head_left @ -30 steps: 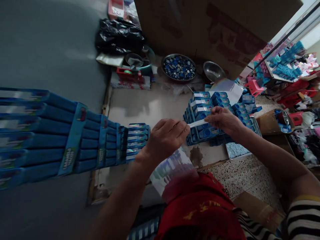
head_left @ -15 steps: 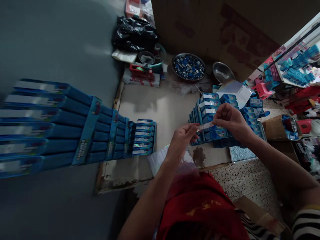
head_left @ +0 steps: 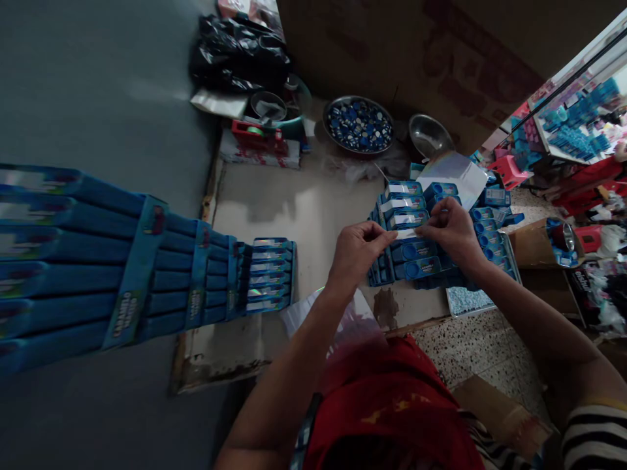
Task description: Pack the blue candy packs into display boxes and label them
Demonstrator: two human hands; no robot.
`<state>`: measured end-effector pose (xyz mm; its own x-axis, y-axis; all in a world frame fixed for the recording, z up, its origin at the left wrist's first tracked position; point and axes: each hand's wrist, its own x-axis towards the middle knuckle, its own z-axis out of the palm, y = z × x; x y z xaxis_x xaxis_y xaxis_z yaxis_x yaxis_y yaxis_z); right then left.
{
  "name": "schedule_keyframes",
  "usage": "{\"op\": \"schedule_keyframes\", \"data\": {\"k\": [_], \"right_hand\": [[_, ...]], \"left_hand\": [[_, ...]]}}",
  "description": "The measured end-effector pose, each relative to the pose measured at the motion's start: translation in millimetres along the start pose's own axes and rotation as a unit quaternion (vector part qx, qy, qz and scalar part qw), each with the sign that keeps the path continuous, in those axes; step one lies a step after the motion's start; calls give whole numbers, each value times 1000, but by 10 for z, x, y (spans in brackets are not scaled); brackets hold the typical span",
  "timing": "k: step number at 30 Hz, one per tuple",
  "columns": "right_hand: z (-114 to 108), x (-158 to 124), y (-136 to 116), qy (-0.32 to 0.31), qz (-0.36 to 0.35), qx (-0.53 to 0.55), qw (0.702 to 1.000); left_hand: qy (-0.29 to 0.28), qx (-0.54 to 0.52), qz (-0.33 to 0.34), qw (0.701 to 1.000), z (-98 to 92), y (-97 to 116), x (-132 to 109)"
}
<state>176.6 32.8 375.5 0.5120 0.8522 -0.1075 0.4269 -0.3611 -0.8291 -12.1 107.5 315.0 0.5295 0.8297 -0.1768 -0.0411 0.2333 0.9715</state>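
A short whitish strip (head_left: 405,234), perhaps tape or a label, is stretched between my two hands. Its left end is pinched between thumb and fingertips of my left hand (head_left: 358,253). My right hand (head_left: 453,230) pinches the other end. Beneath the strip stands a stack of blue boxes (head_left: 416,269) with round openings in their ends. The strip lies across the end of one box, just below several box ends that carry similar pale strips (head_left: 408,219). Whether it is pressed down, I cannot tell. More blue boxes (head_left: 486,225) stand beyond my right hand.
A long row of stacked blue boxes (head_left: 181,261) runs along the left. At the back are a bowl of blue and white pieces (head_left: 360,127), another metal bowl (head_left: 430,136) and a red tape dispenser (head_left: 255,134). A plastic sheet (head_left: 353,313) lies at the table's near edge.
Both hands have brought the strip down onto a box end, straightening it level between them. The view has shifted slightly, so most of the scene sits further left.
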Motion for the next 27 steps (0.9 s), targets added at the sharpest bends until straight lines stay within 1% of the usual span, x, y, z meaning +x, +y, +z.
{"op": "schedule_keyframes", "data": {"k": [3,7,13,15,17,20,22,24,27], "right_hand": [[38,21,0,-6,-13,-15,1000],[50,11,-7,-15,-29,-28,999],[48,4,-50,-31,-26,-56,998],[37,10,-60,-35,-30,-83,995],[13,25,-49,-22,-34,-128,991],[-28,65,5,-8,-35,-180,983],[-49,104,39,-26,-31,-191,981],[-74,154,42,-57,-25,-205,977],[-149,247,-24,-143,-25,-223,964]], "left_hand": [[7,13,-4,1000,-16,-46,31],[5,-2,-17,1000,-14,-100,28],[-7,-25,-35,999,-2,-171,83],[-24,-44,-60,997,-6,-226,129],[-50,-69,-107,991,-6,-307,178],[-53,-91,-179,978,25,-477,229],[-38,-97,-202,974,66,-598,246],[-17,-98,-203,974,101,-682,265],[41,-97,-154,982,95,-677,326]]}}
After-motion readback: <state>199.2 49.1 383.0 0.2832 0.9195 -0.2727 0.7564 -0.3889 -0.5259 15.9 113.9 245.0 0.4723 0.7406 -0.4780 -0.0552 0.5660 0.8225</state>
